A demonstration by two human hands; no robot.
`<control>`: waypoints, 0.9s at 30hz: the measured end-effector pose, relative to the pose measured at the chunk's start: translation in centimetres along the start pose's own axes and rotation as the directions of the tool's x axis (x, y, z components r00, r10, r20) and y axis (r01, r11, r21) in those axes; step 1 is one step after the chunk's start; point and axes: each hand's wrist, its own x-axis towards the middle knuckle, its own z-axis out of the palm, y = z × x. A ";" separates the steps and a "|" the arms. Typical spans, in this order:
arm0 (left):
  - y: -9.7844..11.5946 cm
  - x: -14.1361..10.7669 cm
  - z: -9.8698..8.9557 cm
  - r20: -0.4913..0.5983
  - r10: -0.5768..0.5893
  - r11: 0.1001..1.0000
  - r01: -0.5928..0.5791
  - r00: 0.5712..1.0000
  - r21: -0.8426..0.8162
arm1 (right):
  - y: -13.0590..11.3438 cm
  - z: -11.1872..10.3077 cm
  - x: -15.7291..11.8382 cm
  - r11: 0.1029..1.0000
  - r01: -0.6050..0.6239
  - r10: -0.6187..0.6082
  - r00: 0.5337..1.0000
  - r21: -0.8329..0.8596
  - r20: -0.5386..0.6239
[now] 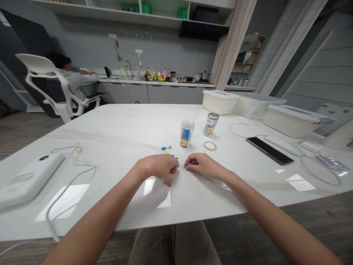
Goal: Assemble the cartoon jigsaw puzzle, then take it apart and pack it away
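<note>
Small blue and yellow pieces (166, 148), which look like puzzle pieces, lie on the white table at its middle. My left hand (162, 166) is over the near pieces, its fingers bent down to the tabletop around a small pale piece that is partly hidden. To its right, my right hand (200, 164) pinches a small blue piece (189, 164) just above the table. Behind the hands stands an open clear jar (186, 134) with a cartoon print. A second printed jar (211, 125) with a silver lid is upright behind it. A round lid (210, 145) lies flat between the jars and my right hand.
A white device (31, 176) with a cable lies at the left. At the right are a dark phone (268, 150), cables and a small packet (332, 162). Storage boxes (293, 119) line the back right edge. A person (79, 81) sits beyond the table, back left.
</note>
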 end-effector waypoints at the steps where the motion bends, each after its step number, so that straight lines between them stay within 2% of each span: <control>1: 0.0 0.0 0.1 0.001 0.010 1.000 -0.010 1.000 0.008 | 0.1 0.1 0.0 1.000 0.017 -0.017 1.000 -0.009 -0.009; 4: 0.3 -0.1 0.2 0.009 0.032 0.999 -0.032 0.999 0.010 | 0.2 0.1 0.1 0.998 0.046 -0.048 0.997 -0.034 -0.058; 7: 0.9 -0.4 0.3 0.005 0.011 1.000 -0.011 1.000 0.009 | -0.1 -0.7 0.4 0.994 0.096 -0.104 0.978 -0.053 -0.179; 9: 1.2 -0.5 0.3 0.011 -0.015 0.999 0.015 1.000 0.030 | -0.7 -2.0 1.0 0.981 0.175 -0.194 0.936 -0.089 -0.293; 11: 1.4 -0.7 0.2 0.026 -0.031 0.998 0.029 0.999 0.061 | -1.5 -3.8 2.1 0.960 0.236 -0.277 0.876 -0.151 -0.395; 13: 1.4 -0.7 0.2 0.042 -0.027 0.996 0.024 0.999 0.082 | -2.4 -5.9 3.7 0.946 0.232 -0.316 0.823 -0.227 -0.473; 15: 1.2 -0.6 0.1 0.055 -0.020 0.996 0.015 0.998 0.088 | -3.2 -8.0 5.7 0.940 0.204 -0.322 0.795 -0.273 -0.514; 17: 0.8 -0.5 0.1 0.052 -0.009 0.997 0.005 0.999 0.083 | -3.7 -9.7 7.6 0.927 0.132 -0.290 0.846 -0.350 -0.447; 19: 0.3 -0.4 0.0 0.029 0.011 0.998 -0.012 1.000 0.056 | -4.0 -10.9 9.3 0.917 0.070 -0.199 0.934 -0.392 -0.298; 21: -0.2 -0.4 -0.2 -0.023 0.033 0.999 -0.033 0.999 0.018 | -4.1 -11.6 10.3 0.902 0.052 -0.129 0.980 -0.429 -0.153; 23: -0.6 -0.4 -0.5 -0.099 0.049 0.999 -0.050 0.994 -0.010 | -4.2 -11.9 10.8 0.886 0.059 -0.110 0.990 -0.460 -0.085; 24: -0.8 -0.4 -0.6 -0.146 0.058 0.998 -0.061 0.988 -0.018 | -4.2 -11.9 10.8 0.879 0.065 -0.123 0.988 -0.472 -0.094; 26: -1.1 -0.3 -0.9 -0.250 0.078 0.995 -0.090 0.965 -0.039 | -4.3 -11.6 10.2 0.874 0.073 -0.186 0.964 -0.481 -0.191; 27: -1.2 -0.2 -1.0 -0.311 0.081 0.993 -0.102 0.947 -0.053 | -4.3 -11.4 9.6 0.875 0.078 -0.231 0.935 -0.478 -0.269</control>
